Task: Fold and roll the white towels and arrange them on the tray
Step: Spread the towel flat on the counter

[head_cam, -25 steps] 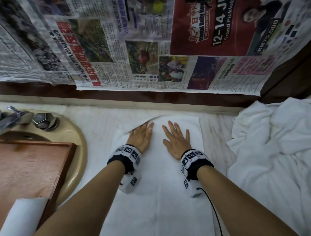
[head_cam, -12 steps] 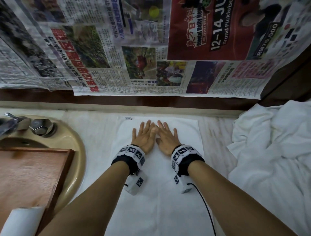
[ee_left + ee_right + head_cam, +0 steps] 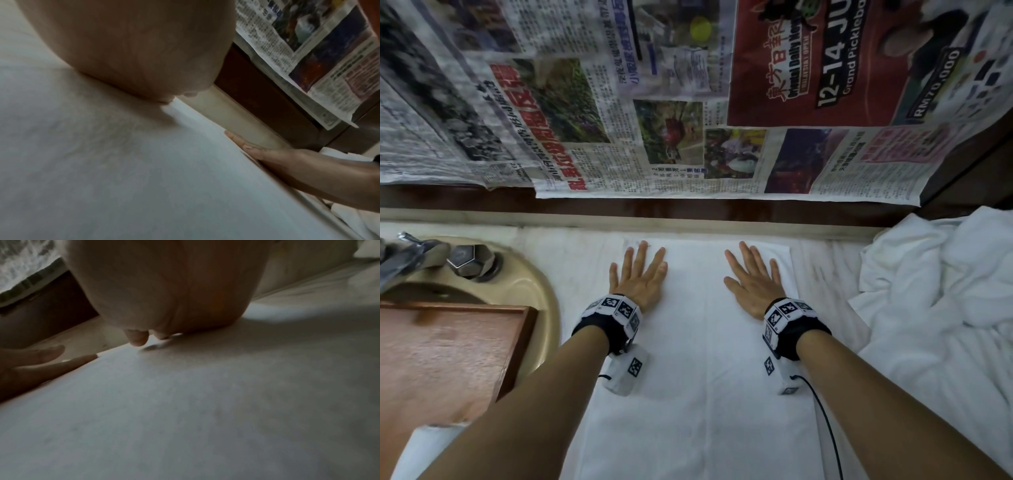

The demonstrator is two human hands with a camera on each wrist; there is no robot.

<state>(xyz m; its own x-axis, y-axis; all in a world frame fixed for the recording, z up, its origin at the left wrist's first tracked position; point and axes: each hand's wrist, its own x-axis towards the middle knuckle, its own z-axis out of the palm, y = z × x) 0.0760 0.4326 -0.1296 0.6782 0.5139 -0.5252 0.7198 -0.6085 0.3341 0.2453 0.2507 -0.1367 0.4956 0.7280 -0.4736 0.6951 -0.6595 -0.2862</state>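
Observation:
A white towel lies folded in a long strip on the marble counter, running from the back ledge toward me. My left hand lies flat on its far left part, fingers straight and spread. On the far right part my right hand presses flat the same way. In the left wrist view the towel fills the frame under my palm. The right wrist view shows the towel likewise. A wooden tray sits over the sink at the left, with a rolled white towel at its near end.
A heap of loose white towels covers the counter at the right. A beige sink with a metal tap and knob lies left. Newspaper sheets hang on the wall above a dark wooden ledge.
My hands came together at the towel's far middle, then slid apart to its left and right sides, palms flat. The lifted far-left corner now lies flat.

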